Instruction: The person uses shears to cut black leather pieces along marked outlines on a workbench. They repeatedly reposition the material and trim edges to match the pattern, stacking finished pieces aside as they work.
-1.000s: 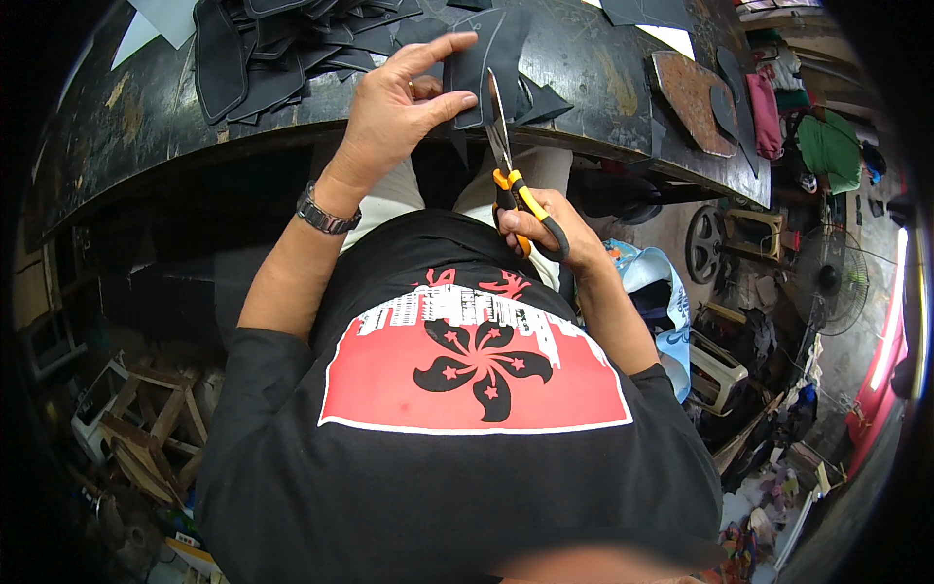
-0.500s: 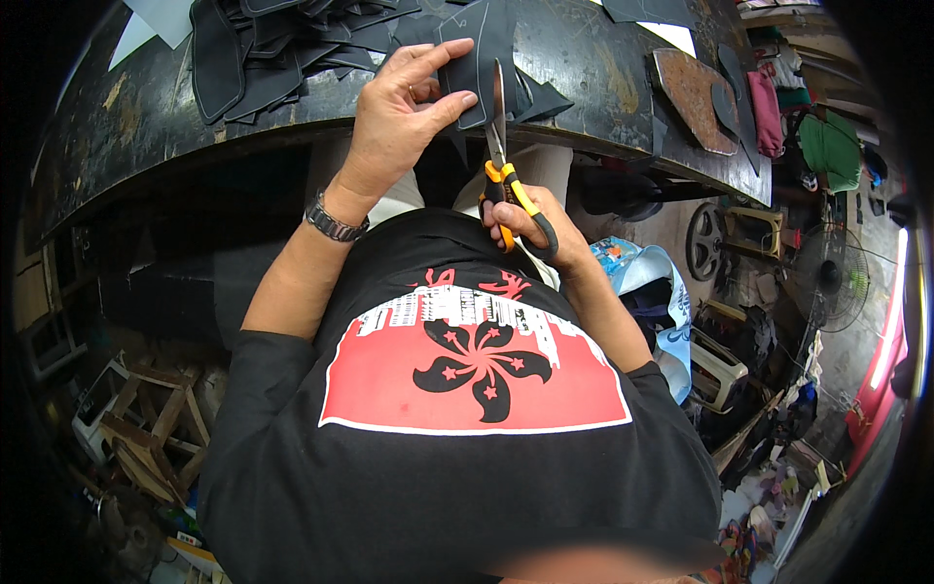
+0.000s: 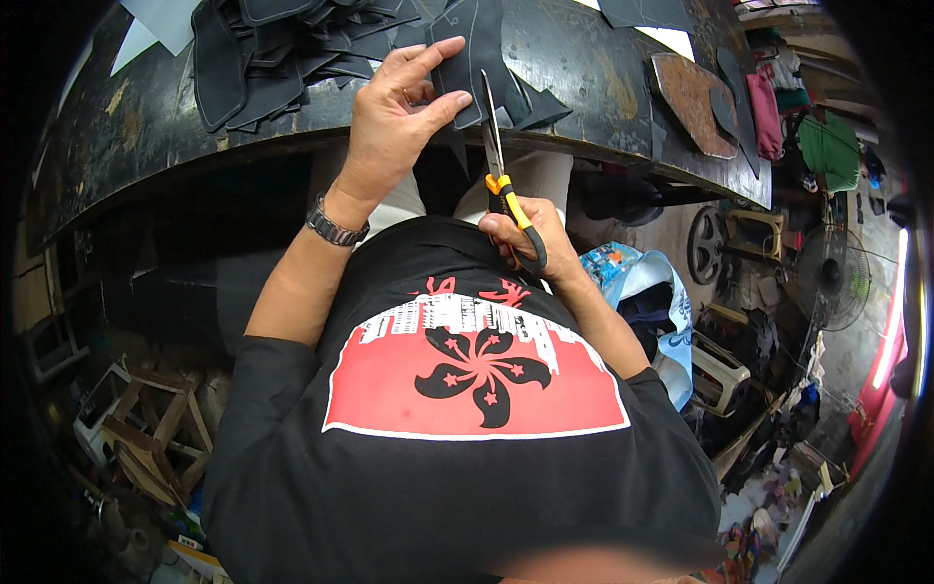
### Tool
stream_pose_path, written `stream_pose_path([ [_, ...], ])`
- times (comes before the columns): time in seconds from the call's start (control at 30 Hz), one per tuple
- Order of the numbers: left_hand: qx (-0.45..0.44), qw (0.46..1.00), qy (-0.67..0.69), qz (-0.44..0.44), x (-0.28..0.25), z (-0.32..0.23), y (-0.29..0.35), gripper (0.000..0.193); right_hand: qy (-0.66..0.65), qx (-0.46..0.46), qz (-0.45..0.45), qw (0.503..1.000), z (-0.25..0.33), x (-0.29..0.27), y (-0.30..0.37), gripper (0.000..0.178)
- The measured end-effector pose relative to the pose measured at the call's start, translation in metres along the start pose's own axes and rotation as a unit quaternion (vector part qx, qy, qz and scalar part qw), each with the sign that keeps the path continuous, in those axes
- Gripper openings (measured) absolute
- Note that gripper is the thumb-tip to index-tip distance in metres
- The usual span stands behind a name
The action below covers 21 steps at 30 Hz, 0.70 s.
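My left hand (image 3: 391,122) pinches the lower left edge of a black sheet piece (image 3: 472,58) between thumb and fingers. A pale line is drawn on that piece, which is held up at the near edge of the table. My right hand (image 3: 533,237) grips scissors (image 3: 506,187) with yellow and black handles. Their blades point away from me and lie against the sheet near its right side, close to the drawn line. Part of the lower handle is hidden by my fingers. Below the sheet, a dark pointed scrap hangs past the table edge.
A heap of black cut pieces (image 3: 258,73) lies on the worn black table (image 3: 146,127) at left. Black offcuts (image 3: 540,105) rest right of the sheet. Farther right is a rusty brown plate (image 3: 693,102). A blue bag (image 3: 671,321) stands beside my right arm.
The scissors' handles have come closer together and their tips sit slightly lower and farther left. The sheet has shifted a little left; my left hand keeps its pinch.
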State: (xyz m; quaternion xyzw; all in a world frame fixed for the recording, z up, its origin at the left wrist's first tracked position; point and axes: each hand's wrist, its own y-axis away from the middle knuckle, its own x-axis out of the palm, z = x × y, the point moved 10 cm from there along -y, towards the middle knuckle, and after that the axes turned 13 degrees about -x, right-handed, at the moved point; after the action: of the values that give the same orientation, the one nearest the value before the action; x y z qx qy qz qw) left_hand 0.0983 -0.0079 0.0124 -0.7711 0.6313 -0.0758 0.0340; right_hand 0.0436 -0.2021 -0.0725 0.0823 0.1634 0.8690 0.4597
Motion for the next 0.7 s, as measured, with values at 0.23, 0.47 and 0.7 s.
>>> stream_pose_path([
  [0.23, -0.067, 0.996, -0.04, 0.044, -0.002, 0.01, -0.006, 0.045, 0.047, 0.029, -0.007, 0.998, 0.0, -0.004, 0.004, 0.035],
  [0.47, -0.044, 0.993, -0.022, 0.108, 0.011, -0.001, -0.007, 0.06, -0.019, 0.001, 0.035, 0.999, 0.009, -0.003, -0.009, 0.038],
  [0.7, -0.067, 0.992, 0.006, 0.103, 0.01, 0.0, -0.002, 0.061, -0.027, -0.021, 0.032, 0.999, 0.01, -0.002, -0.011, 0.037],
])
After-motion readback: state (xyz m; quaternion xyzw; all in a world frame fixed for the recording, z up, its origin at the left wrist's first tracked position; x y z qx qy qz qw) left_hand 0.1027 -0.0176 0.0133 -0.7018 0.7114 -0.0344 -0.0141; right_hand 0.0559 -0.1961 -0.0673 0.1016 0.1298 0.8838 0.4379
